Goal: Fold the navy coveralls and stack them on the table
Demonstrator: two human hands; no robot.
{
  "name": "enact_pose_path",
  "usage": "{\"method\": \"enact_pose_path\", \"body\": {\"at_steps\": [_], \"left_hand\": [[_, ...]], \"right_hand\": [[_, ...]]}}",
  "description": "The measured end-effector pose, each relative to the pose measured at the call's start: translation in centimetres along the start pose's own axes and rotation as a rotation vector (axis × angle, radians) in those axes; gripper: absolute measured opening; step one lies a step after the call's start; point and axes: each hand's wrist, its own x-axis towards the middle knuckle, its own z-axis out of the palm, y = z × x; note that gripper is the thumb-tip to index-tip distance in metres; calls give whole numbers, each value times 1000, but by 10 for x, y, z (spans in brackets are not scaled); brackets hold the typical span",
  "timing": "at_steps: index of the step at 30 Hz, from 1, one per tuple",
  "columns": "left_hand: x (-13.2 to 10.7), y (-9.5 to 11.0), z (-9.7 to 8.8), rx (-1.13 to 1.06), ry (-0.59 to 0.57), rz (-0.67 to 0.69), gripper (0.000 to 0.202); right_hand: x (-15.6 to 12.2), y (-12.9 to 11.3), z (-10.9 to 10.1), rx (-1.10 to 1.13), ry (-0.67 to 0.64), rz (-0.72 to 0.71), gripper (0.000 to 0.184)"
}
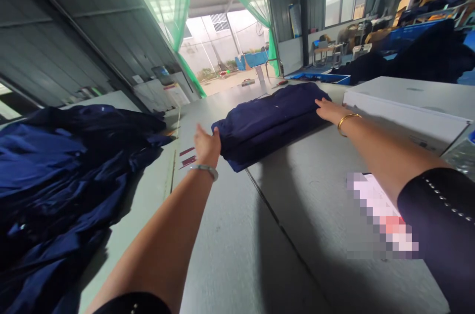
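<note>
A folded bundle of navy cloth lies across the far part of the grey table, between my two hands. At its left end is my left hand, with the thumb side touching the cloth and the slightly blurred fingers apart and raised. My right hand grips the right end, its fingertips pressed on the cloth. A pale bangle circles my left wrist and a gold bangle my right. Dark red strips lie on the table close to my left hand.
A large heap of navy cloth covers the left side. At the right stand a white box and a clear bottle. A pixelated flat item lies under my right forearm. A blue crate sits beyond the table.
</note>
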Motion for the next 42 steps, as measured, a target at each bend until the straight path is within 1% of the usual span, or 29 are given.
{"method": "enact_pose_path", "body": {"at_steps": [1, 3, 5, 6, 8, 9, 10, 11, 13, 15, 17, 19, 21, 23, 25, 28, 30, 32, 33, 35, 36, 38, 40, 42], "left_hand": [[-7, 4, 1, 86, -2, 42, 58], [-26, 11, 4, 309, -60, 110, 59], [-52, 19, 4, 515, -130, 140, 62], [-67, 22, 2, 568, -145, 138, 64], [-101, 25, -8, 633, -181, 128, 66], [-120, 24, -16, 659, -216, 120, 67], [-140, 21, -27, 690, -267, 115, 69], [-159, 16, -39, 707, -293, 99, 69], [-197, 0, -69, 737, -323, 45, 69], [-234, -21, -106, 769, -329, -28, 72], [-270, -43, -149, 810, -319, -115, 75], [-305, -64, -196, 859, -298, -205, 78], [-337, -83, -243, 910, -266, -286, 80], [-365, -99, -288, 964, -222, -351, 82], [-390, -113, -330, 1022, -169, -401, 83], [-423, -131, -381, 1104, -86, -448, 87], [-441, -141, -405, 1140, -50, -447, 92], [-457, -149, -419, 1131, -75, -418, 93], [-464, -151, -423, 1114, -105, -398, 91], [-476, -154, -423, 1072, -163, -361, 81], [-481, -154, -421, 1050, -176, -342, 75], [-488, -150, -410, 999, -181, -292, 63], [-492, -141, -394, 927, -181, -205, 57], [-494, -131, -373, 872, -173, -80, 53]], "right_hand": [[-8, -6, -1, -17, 11, 3, 74], [-30, -23, 2, -47, 76, -58, 75], [-59, -46, 9, -60, 155, -187, 75], [-76, -60, 14, -63, 174, -255, 74], [-115, -90, 29, -63, 173, -383, 74], [-135, -105, 38, -60, 157, -441, 73], [-156, -121, 49, -54, 135, -495, 72], [-176, -137, 62, -44, 107, -549, 70], [-217, -172, 90, -19, 37, -655, 68], [-260, -211, 118, 0, -57, -754, 66], [-306, -254, 143, 9, -194, -831, 66], [-355, -299, 162, 15, -339, -886, 67], [-403, -345, 176, 32, -435, -937, 67], [-447, -390, 188, 59, -476, -988, 66], [-486, -433, 197, 90, -502, -1035, 66], [-533, -490, 205, 128, -524, -1124, 74], [-556, -518, 208, 133, -536, -1197, 80], [-570, -536, 208, 115, -539, -1249, 72], [-573, -540, 207, 97, -536, -1261, 64], [-573, -539, 205, 50, -524, -1268, 51], [-570, -534, 202, 25, -518, -1268, 48], [-561, -516, 197, -27, -510, -1264, 45], [-552, -492, 189, -72, -504, -1246, 45], [-542, -462, 179, -107, -501, -1214, 45]]}}
